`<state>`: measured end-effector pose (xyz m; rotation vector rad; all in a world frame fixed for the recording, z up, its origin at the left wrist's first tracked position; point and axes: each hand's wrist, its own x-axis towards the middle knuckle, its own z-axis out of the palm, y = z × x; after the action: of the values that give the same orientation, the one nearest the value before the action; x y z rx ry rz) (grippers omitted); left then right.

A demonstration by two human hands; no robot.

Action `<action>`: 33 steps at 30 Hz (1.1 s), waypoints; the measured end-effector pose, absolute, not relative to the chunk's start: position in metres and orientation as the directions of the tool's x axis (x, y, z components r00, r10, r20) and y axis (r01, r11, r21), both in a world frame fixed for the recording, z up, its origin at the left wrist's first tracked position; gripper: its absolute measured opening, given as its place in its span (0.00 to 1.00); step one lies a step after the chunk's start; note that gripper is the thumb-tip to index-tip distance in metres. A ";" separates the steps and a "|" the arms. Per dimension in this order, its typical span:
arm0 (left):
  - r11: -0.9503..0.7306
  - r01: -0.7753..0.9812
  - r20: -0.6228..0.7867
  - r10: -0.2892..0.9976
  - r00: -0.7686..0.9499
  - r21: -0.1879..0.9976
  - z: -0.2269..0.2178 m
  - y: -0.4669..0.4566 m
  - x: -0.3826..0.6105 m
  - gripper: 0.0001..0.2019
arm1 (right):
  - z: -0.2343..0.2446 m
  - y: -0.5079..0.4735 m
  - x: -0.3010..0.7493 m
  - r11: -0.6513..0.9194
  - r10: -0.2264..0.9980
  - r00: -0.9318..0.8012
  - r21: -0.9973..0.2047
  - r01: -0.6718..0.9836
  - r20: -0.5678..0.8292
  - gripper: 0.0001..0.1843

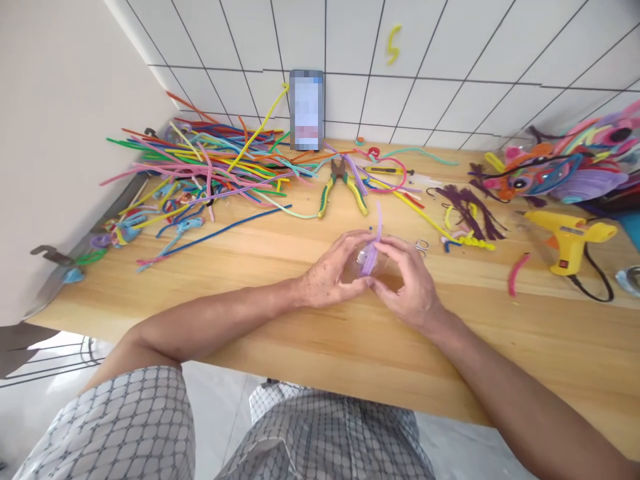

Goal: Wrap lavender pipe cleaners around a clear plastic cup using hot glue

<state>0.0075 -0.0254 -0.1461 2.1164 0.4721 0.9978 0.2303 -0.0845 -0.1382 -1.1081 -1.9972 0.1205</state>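
Note:
Both hands meet around a small clear round piece (361,259) that looks like plastic, with light purple pipe cleaner (369,260) running across it. One end of the pipe cleaner sticks up past the fingertips. My left hand (333,270) curves round the left side, thumb and fingers closed on it. From the other side my right hand (411,280) grips with thumb and index finger, pressing near the purple strip. Part of the clear piece is hidden behind the fingers. Just beyond my right hand lie small scissors (423,248), partly covered by it.
Yellow-green pliers (343,190) lie ahead, below a phone (307,110) leaning on the tiled wall. A heap of coloured pipe cleaners (200,163) spreads at left. On the right are a yellow glue gun (570,240), purple strands (465,210) and colourful finished figures (560,167).

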 end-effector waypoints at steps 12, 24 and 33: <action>-0.692 0.021 0.523 0.565 0.638 0.722 -0.152 -0.021 0.007 0.36 | -0.138 -0.082 0.231 0.606 0.747 -0.272 -0.454 0.653 0.606 0.39; -0.684 0.071 0.470 0.568 0.675 0.726 -0.146 -0.023 0.005 0.37 | -0.138 -0.083 0.232 0.611 0.752 -0.288 -0.462 0.643 0.593 0.41; -0.620 0.044 0.447 0.611 0.653 0.783 -0.140 -0.025 0.004 0.31 | -0.138 -0.084 0.229 0.618 0.742 -0.286 -0.454 0.642 0.606 0.38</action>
<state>0.0043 -0.0248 -0.1396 2.0929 0.5068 0.9305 0.2291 -0.0842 -0.1380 -1.0888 -2.0113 0.1526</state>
